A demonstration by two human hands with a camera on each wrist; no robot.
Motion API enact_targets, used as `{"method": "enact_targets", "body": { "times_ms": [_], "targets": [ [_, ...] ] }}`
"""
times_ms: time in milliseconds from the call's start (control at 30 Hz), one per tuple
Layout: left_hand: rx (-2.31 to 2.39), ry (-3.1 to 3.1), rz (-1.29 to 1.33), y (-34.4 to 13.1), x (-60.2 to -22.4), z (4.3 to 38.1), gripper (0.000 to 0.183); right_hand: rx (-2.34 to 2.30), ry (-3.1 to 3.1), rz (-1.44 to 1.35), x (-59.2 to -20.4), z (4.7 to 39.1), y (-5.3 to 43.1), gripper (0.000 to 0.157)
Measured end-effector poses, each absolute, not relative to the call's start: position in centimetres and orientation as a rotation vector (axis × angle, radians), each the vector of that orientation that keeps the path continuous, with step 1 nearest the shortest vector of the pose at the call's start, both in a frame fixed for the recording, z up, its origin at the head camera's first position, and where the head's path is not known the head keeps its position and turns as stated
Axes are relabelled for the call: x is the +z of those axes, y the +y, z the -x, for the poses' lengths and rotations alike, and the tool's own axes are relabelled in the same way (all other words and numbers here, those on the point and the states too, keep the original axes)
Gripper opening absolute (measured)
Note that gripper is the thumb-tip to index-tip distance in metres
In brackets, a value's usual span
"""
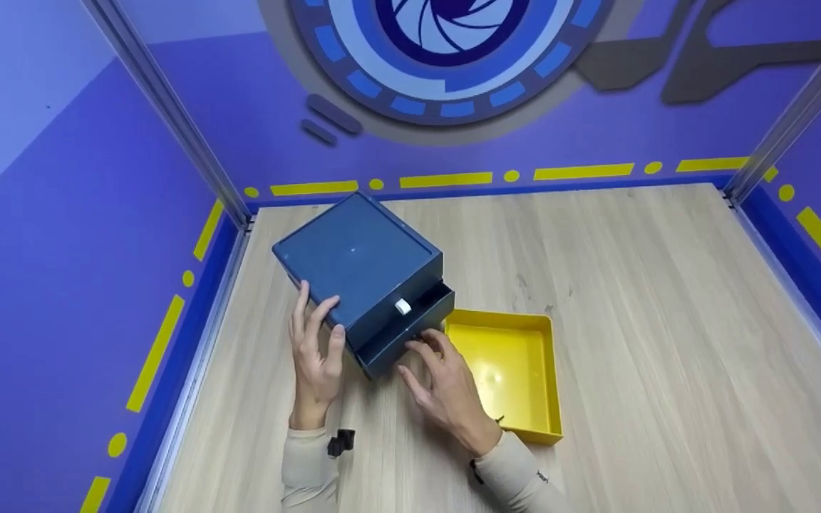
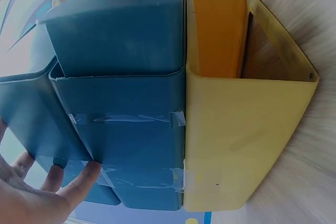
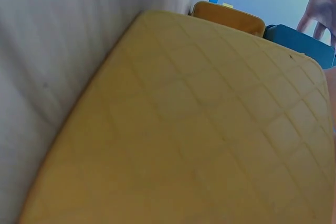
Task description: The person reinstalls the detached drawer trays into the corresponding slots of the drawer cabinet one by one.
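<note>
A dark blue drawer cabinet (image 1: 360, 256) stands turned at an angle on the left. Its lower blue drawer (image 1: 403, 335) is partly pulled out beneath an upper drawer with a white knob (image 1: 402, 306). My left hand (image 1: 316, 363) touches the cabinet's near side with extended fingers; the left wrist view shows its fingertips (image 2: 86, 174) on the blue wall. At the pulled-out drawer's front is my right hand (image 1: 446, 385), fingers bent and thumb apart from them. An open yellow tray (image 1: 514, 370) lies beside that hand, its left part hidden.
A yellow casing (image 2: 236, 140) sits below the blue layers, nearest the wooden table (image 1: 653, 342). Strips of clear tape (image 2: 126, 118) cross the cabinet's side. In the right wrist view a yellow quilted wall (image 3: 210, 119) fills most of the picture. Purple walls (image 1: 189, 92) enclose the table.
</note>
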State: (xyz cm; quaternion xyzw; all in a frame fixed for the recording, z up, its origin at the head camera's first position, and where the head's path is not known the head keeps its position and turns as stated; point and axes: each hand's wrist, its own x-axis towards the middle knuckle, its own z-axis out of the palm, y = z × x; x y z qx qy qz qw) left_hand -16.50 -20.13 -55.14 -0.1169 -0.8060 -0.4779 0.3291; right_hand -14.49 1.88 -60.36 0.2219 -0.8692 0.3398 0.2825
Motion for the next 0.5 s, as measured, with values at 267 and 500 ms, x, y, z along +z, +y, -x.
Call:
{"method": "enact_targets", "body": {
  "times_ms": [267, 500],
  "targets": [
    [-1.245, -2.104, 0.297, -20.23, -55.47, 16.33, 0.044, 0.904, -2.328, -0.612, -60.58, 14.66, 1.46, 0.043],
    [-1.257, -2.115, 0.296, -20.11, -55.11, 16.47, 0.045, 0.889, -2.338, -0.613, -60.35, 15.46, 0.89, 0.045]
  ]
}}
